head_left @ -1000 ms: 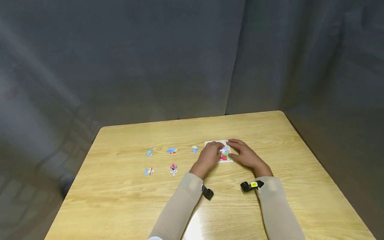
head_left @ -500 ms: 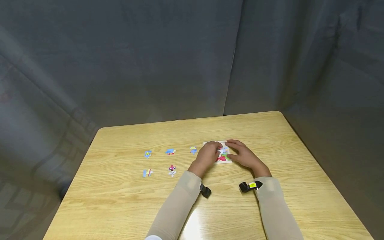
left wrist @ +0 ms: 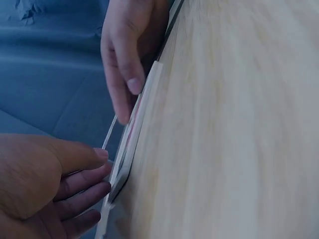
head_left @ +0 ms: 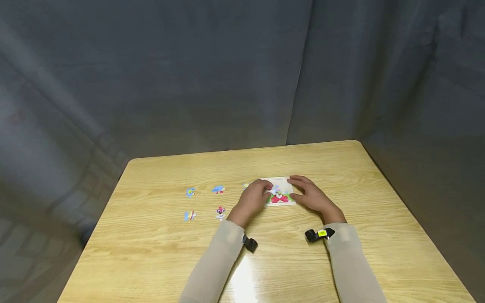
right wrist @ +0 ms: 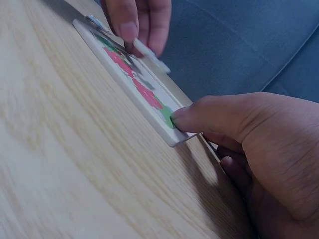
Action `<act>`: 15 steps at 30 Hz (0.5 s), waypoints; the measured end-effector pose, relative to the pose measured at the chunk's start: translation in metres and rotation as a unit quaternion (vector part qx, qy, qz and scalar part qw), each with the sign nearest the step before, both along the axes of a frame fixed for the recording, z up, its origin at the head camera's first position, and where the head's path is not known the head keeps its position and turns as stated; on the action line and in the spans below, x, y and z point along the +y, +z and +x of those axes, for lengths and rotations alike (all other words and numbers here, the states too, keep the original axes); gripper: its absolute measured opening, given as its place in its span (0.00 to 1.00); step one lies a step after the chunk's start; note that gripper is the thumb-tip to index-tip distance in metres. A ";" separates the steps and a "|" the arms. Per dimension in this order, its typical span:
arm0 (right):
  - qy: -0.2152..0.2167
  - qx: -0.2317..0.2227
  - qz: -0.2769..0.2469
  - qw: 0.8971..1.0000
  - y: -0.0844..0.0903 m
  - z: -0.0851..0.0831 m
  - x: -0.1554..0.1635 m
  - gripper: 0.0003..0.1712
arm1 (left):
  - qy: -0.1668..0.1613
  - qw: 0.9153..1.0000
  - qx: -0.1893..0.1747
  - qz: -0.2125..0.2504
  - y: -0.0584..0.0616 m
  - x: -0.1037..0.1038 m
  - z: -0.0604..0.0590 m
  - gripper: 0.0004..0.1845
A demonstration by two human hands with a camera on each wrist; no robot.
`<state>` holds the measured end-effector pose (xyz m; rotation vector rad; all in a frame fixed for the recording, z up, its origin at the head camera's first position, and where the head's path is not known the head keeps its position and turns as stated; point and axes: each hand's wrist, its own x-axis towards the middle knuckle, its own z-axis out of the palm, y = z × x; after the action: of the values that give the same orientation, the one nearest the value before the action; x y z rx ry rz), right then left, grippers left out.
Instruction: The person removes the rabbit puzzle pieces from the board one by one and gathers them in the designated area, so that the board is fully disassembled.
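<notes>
Left hand [head_left: 250,198] shifts left, pinching a puzzle piece [right wrist: 153,58] over the tray [head_left: 282,184]; piece looks unseated; right hand [head_left: 311,198] holds tray's edge.

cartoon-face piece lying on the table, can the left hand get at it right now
Probably yes: the cartoon-face piece lies uncovered on the table, near the left hand. However, that hand pinches another puzzle piece, which it would likely have to put down first.
</notes>
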<state>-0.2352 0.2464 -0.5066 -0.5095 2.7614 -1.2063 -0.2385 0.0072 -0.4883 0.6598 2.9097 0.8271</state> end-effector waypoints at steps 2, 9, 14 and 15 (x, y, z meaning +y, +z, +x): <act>0.002 -0.003 0.000 1.000 0.000 0.000 0.000 0.32 | 0.001 1.000 -0.003 0.010 0.002 -0.007 0.002 0.14; 0.008 0.008 0.010 1.000 -0.001 -0.002 0.000 0.33 | 0.003 1.000 0.001 0.019 0.006 -0.034 0.013 0.15; 0.009 0.011 0.018 1.000 -0.003 -0.005 0.002 0.33 | 0.004 1.000 0.001 0.000 0.006 -0.055 0.025 0.15; 0.009 0.009 0.017 1.000 -0.003 -0.005 0.002 0.33 | 0.004 1.000 0.000 -0.004 0.005 -0.058 0.028 0.15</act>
<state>-0.2401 0.2487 -0.5101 -0.5446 2.7818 -1.1531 -0.2109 -0.0512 -0.4830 0.6482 2.9152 0.8155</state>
